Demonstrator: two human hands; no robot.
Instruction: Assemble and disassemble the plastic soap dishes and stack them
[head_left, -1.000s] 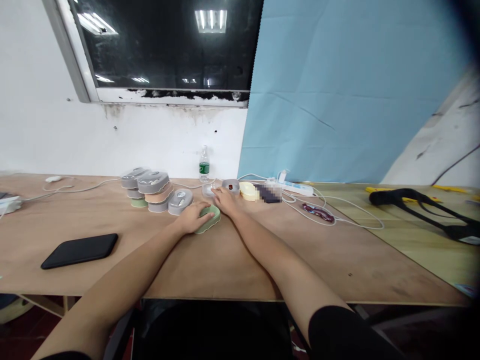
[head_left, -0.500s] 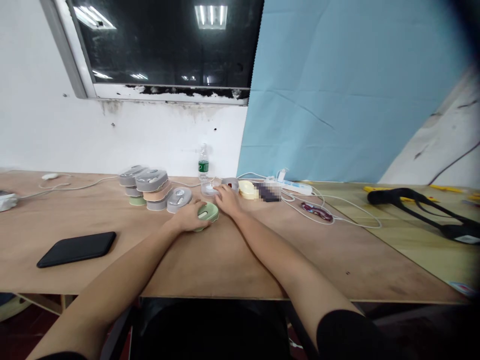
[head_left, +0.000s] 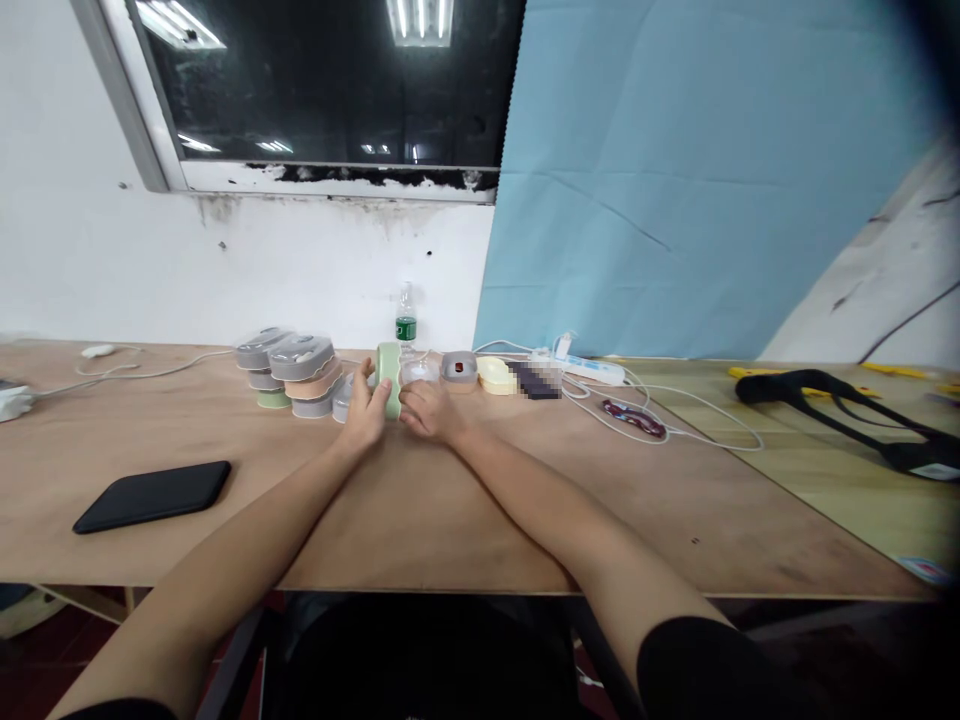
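In the head view, with 12 o'clock pointing away from the person, the pale green box point(head_left: 390, 362) is between the two hands near the middle of the table point(head_left: 450, 530), tipped up on its side, its long axis running roughly from 12 to 6 o'clock. Taking that box as the dial's centre, the left hand point(head_left: 365, 412) is at 8 o'clock and the right hand point(head_left: 431, 408) at 4, both so close that neither is plainly nearer. The left hand holds the box from its left side, thumb laid along it and one finger pointing up, the rest hidden; that forearm reaches in from 7 o'clock. The right hand is narrow, fingers curled in at the box's right edge and seemingly touching it, though I cannot tell whether they grip; its forearm slants in from 5 o'clock, knuckles upward. Just past those fingers, toward 3 o'clock, is a clear container point(head_left: 421, 369), partly covered by the right hand, while a bottle point(head_left: 406, 328) stands near 1 o'clock and stacked boxes point(head_left: 304, 360) are well apart at 9
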